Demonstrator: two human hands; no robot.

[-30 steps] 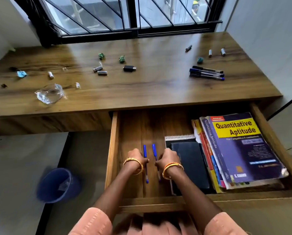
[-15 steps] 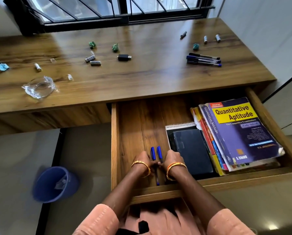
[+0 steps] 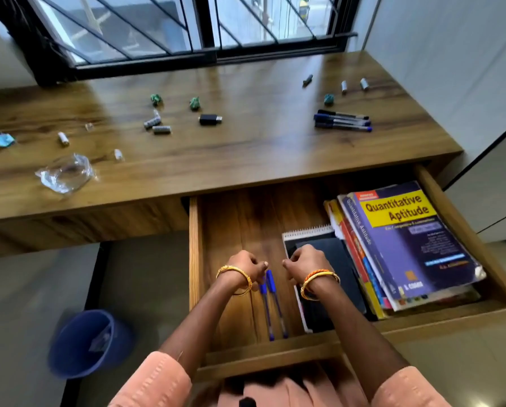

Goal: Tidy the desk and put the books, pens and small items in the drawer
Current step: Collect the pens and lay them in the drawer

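Both the left hand [image 3: 246, 267] and right hand [image 3: 303, 262] hover with fingers curled, gripping nothing, above 2 blue pens [image 3: 271, 304] in the drawer [image 3: 195, 259]. Best gather the 3 desk pens [image 3: 342, 121] together next.

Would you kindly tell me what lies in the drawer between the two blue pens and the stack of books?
In the head view, a spiral notebook with a dark diary on top lies there.

Drawer [image 3: 195, 245]: stood open under the worktop.
Two blue pens [image 3: 271, 304]: lay parallel inside the drawer, left of the books [image 3: 404, 245].
Capped pens [image 3: 342, 121]: lay on the worktop behind the drawer.
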